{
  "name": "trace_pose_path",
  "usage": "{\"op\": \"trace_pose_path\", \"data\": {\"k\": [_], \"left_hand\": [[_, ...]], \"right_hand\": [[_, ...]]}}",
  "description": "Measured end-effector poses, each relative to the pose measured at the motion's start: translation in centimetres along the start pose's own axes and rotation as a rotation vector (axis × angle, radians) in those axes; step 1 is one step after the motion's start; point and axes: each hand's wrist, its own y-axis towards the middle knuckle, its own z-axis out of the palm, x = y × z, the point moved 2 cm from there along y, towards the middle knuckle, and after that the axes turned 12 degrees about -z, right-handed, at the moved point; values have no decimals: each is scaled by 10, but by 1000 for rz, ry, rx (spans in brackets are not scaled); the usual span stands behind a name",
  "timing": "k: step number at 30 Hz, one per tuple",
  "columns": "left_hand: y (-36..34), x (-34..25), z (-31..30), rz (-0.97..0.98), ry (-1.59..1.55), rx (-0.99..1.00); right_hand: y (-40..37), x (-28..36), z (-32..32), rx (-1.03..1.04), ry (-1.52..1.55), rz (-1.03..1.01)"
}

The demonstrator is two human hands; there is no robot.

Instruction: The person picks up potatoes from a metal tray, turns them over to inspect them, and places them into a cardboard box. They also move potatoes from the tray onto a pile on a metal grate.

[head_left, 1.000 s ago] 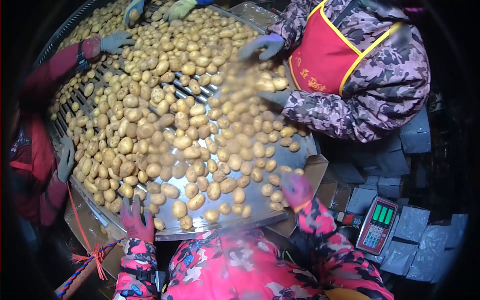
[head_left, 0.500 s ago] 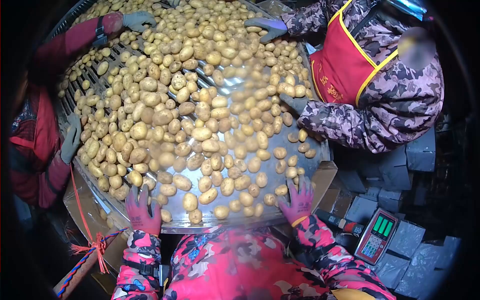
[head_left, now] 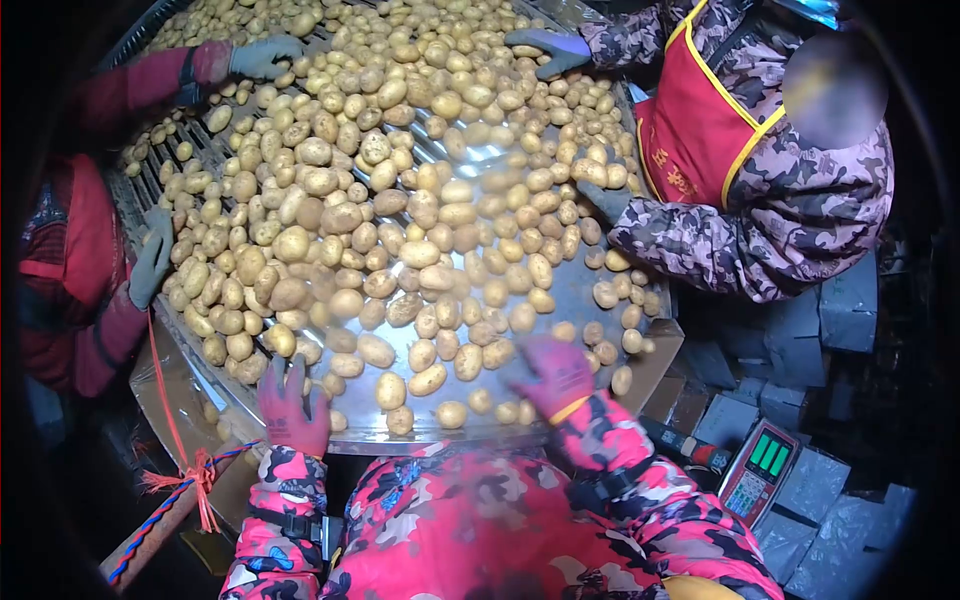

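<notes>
Many potatoes lie spread over a metal sorting table, densely at the back and more loosely near its front edge. My left hand, in a purple-pink glove, rests at the front left edge with its fingers apart, against nearby potatoes. In a matching glove, my right hand is over the front right of the metal surface, its slightly blurred fingers stretched leftward beside some potatoes. Neither hand is closed round a potato.
A co-worker in a red apron reaches in from the right; another in red sleeves works at the left. Slatted bars show on the left. Below right are a scale display and wrapped boxes. A rope-wrapped pole stands lower left.
My right hand has swept left and slightly up from the front right edge. Potatoes near that corner have shifted. My left hand stays at the left edge; the view has moved slightly.
</notes>
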Motion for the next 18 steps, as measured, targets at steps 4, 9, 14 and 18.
{"op": "trace_pose_path", "data": {"k": [4,9,14,18], "left_hand": [[0,0,1,5,-3,-42],[-4,2,7,63,-28,-66],[-5,-2,6,44,-2,-67],[-5,-6,5,34,10,-70]], "right_hand": [[21,30,22,34,-182,86],[4,-1,12,61,64,71],[-10,-4,16,22,300,148],[42,28,7,172,85,33]]}}
